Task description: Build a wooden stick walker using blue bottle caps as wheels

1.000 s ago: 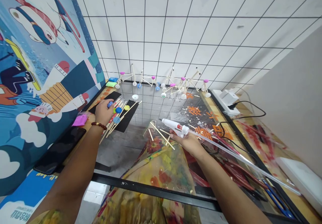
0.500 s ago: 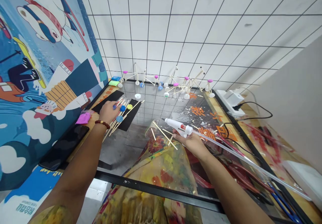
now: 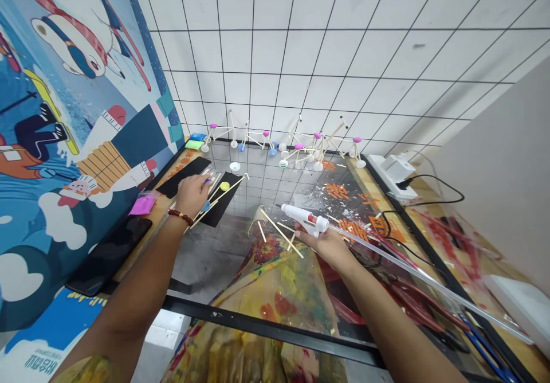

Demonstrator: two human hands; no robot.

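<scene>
My right hand (image 3: 329, 244) grips a white glue gun (image 3: 306, 218) with a long clear glue stick (image 3: 412, 274) trailing from its back. The nozzle points left, close to a small stick frame (image 3: 275, 231) lying on the glass table (image 3: 258, 182). My left hand (image 3: 192, 195), with a bead bracelet at the wrist, reaches over a black sheet (image 3: 217, 205) holding wooden sticks (image 3: 223, 191) and coloured discs. Its fingers are curled around a small blue piece (image 3: 207, 181). A yellow disc (image 3: 224, 186) lies just to its right.
Several stick-and-disc models (image 3: 296, 148) stand along the tiled back wall. A white power strip (image 3: 395, 174) with a black cable sits at the right. A dark phone (image 3: 107, 254) and pink bag (image 3: 142, 204) lie at the left edge. Red and blue tools (image 3: 429, 308) lie right.
My left hand has shifted right along the black sheet and now covers the blue discs. The right hand and glue gun have barely moved.
</scene>
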